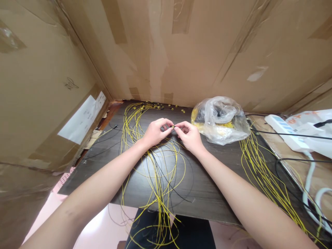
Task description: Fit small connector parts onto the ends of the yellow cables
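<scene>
My left hand (157, 132) and my right hand (190, 137) meet above the dark tabletop, thumb and forefinger of each pinched together. Between the fingertips is a tiny yellow-and-black piece (173, 127), perhaps a wire end with a connector; its exact kind is too small to make out. Both hands grip it, the left from one side and the right from the other. Under my wrists lies a loose bundle of thin yellow and black wires (158, 180), hanging over the table's front edge. Small yellow pieces (183, 111) are scattered along the back edge beside wire ends with black tips.
A clear plastic bag (220, 121) with yellow and black contents stands right of my hands. More yellow wires (261, 173) run down the table's right side. A white power strip (285, 133) sits further right. Cardboard walls (197, 55) enclose the back and left.
</scene>
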Demonstrator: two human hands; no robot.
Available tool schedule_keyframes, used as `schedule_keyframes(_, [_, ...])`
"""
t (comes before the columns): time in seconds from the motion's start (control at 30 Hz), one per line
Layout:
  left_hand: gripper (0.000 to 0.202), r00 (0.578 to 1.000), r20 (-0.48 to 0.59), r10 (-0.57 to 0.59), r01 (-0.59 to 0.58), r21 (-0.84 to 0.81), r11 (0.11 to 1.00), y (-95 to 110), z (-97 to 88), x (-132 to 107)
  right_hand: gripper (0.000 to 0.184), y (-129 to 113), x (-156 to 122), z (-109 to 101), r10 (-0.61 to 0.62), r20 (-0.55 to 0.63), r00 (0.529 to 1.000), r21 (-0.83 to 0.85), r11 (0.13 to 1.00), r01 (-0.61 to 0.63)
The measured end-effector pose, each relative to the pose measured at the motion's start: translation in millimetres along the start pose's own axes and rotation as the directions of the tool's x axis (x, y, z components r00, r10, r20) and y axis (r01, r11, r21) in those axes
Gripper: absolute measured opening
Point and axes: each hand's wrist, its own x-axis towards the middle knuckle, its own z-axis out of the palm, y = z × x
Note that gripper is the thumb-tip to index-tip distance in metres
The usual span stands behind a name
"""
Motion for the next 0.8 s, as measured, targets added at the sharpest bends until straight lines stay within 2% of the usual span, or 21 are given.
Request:
schedule_keyframes(0.2, [0.008,1.000,0.003,0.029,-0.029,0.009,1.000,-1.1,-0.1,-0.9,0.028,-0.3,0.3,-1.1,0.013,0.011,1.000,0.038,0.999,-0.013])
schedule_keyframes(0.4, [0.007,1.000,-0.021,0.003,-0.004,-0.013,1.000,-1.0,0.5,-0.3,0.025,-1.2,0.0,-1.0,-0.002,0.007,1.000,0.039,0.999,0.001])
schedule_keyframes(0.8, [0.008,1.000,0.014,-0.006,0.005,0.009,1.000,0.9,-1.1,-0.2,0.026,0.7,0.7,-0.8,0.003,0.007,1.000,0.012,1.000,-0.003])
